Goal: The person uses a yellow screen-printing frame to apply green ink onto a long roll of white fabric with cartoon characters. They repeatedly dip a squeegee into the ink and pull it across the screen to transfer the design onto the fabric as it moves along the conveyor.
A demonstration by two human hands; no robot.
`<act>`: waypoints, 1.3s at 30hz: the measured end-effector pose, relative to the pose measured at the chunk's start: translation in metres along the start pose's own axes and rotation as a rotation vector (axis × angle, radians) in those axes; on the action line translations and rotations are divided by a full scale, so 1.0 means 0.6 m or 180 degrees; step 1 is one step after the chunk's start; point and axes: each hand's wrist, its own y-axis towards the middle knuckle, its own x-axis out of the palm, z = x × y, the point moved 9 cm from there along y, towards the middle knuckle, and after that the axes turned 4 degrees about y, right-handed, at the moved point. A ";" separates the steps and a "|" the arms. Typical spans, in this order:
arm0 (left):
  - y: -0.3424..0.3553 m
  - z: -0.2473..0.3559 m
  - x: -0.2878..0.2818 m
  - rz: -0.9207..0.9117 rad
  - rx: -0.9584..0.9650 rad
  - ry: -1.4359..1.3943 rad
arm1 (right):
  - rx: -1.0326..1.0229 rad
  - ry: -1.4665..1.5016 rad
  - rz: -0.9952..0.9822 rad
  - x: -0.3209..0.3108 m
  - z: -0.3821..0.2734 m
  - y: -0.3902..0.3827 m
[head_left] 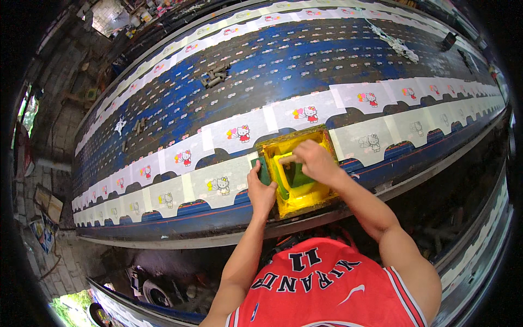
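Note:
A screen-printing frame (300, 205), thickly smeared with yellow ink, lies over the near row of pale cut pieces. My right hand (315, 162) is inside it, fingers curled round what looks like a yellow-coated squeegee (281, 175), mostly hidden by the hand. At the frame's left side, my left hand (261, 188) grips a dark green block (265, 170), thumb and fingers closed on it. Just left of that hand lies a pale piece (210, 191) with a cartoon cat outline and yellow balloons. The piece right of the frame (366, 143) shows only a grey outline.
The long blue-black table (180, 111) carries further rows of printed pieces. Small dark cylinders (216, 75) lie in its middle, a white rag (393, 44) and a black container (449, 41) farther right. A metal rail (218, 240) runs along the near edge.

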 end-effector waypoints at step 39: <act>-0.060 0.265 0.323 0.0049 -0.0174 -0.0541 | -0.0074 -0.0054 -0.0174 -0.314 0.165 -0.307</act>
